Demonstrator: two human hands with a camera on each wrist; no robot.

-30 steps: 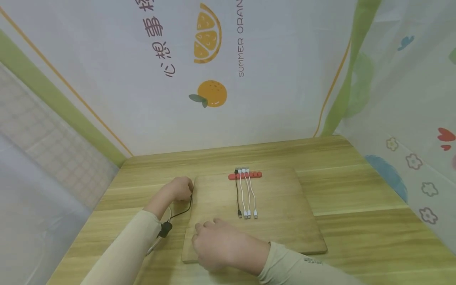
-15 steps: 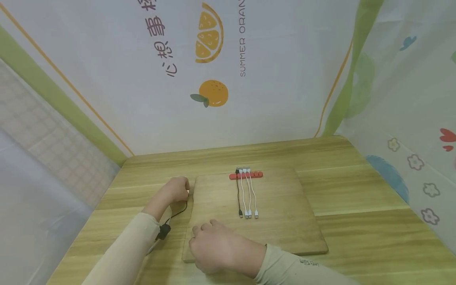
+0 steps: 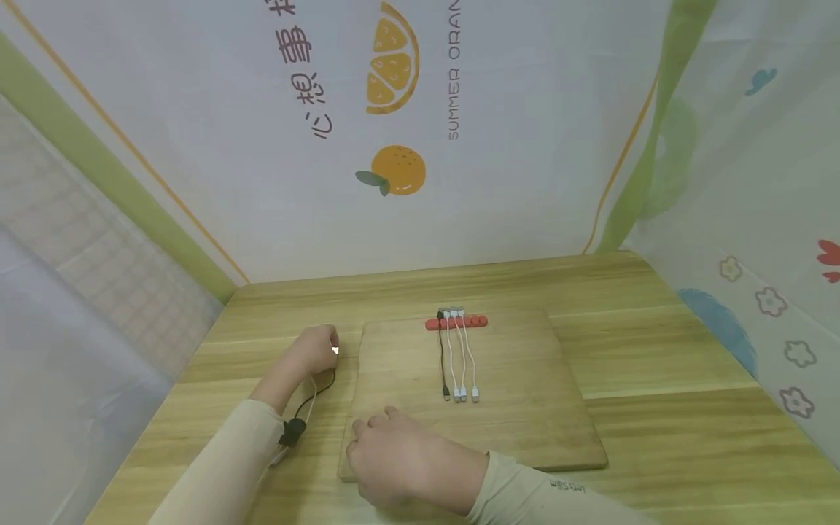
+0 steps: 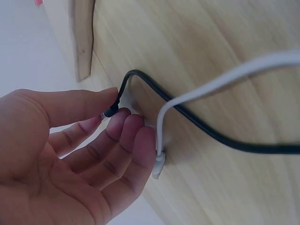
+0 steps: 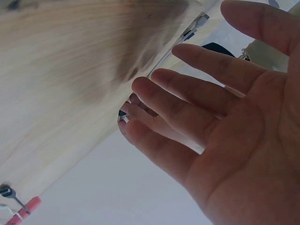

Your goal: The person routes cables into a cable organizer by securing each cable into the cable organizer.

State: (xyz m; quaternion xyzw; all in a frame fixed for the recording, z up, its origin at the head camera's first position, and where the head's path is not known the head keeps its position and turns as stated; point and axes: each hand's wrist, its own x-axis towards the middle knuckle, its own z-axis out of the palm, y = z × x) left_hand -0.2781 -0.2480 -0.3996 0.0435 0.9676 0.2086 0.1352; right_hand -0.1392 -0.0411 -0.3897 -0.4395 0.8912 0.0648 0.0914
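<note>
My left hand (image 3: 318, 351) pinches the plug end of a black USB cable (image 4: 201, 125) between thumb and fingers, left of the wooden board. A white USB cable (image 4: 229, 78) crosses over the black one, its plug close beside my fingertips in the left wrist view. Over the board's lower left corner is my right hand (image 3: 394, 456), holding nothing, its fingers spread and relaxed in the right wrist view. On the board a red cable holder (image 3: 482, 321) keeps one black cable (image 3: 442, 361) and several white cables (image 3: 473, 357) side by side, their plugs toward me.
The wooden board (image 3: 525, 394) lies on a wood-grain table (image 3: 650, 350). A printed white curtain (image 3: 512, 182) hangs behind the table and along its sides. A dark wrist-worn device (image 3: 293, 432) sits at my left sleeve.
My left hand has drawn leftward, away from the board's edge, with the black USB cable in its fingers. My right hand stays almost where it was.
</note>
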